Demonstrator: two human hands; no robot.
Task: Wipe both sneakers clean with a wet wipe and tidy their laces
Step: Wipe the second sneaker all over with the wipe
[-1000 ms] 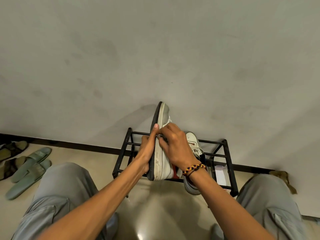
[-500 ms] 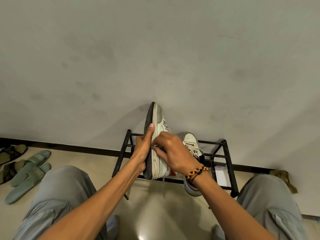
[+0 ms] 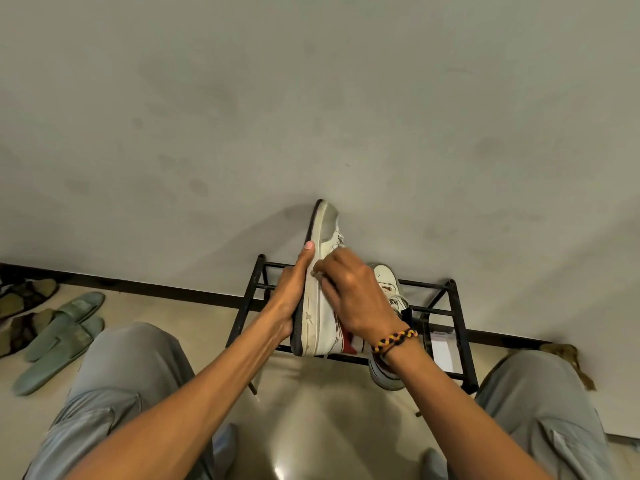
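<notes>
Home entryway: black shoe rack (image 3: pixel 453 320), green slippers (image 3: pixel 59 341) on tiled floor (image 3: pixel 322 410).

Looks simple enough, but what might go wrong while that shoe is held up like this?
1. The left hand grips the raised sneaker only along its sole, so a hard rub from the right hand might twist it loose.
2. If it drops, it could hit the second sneaker on the black rack.
3. A lace end hanging under the heel may snag on the rack.
</notes>
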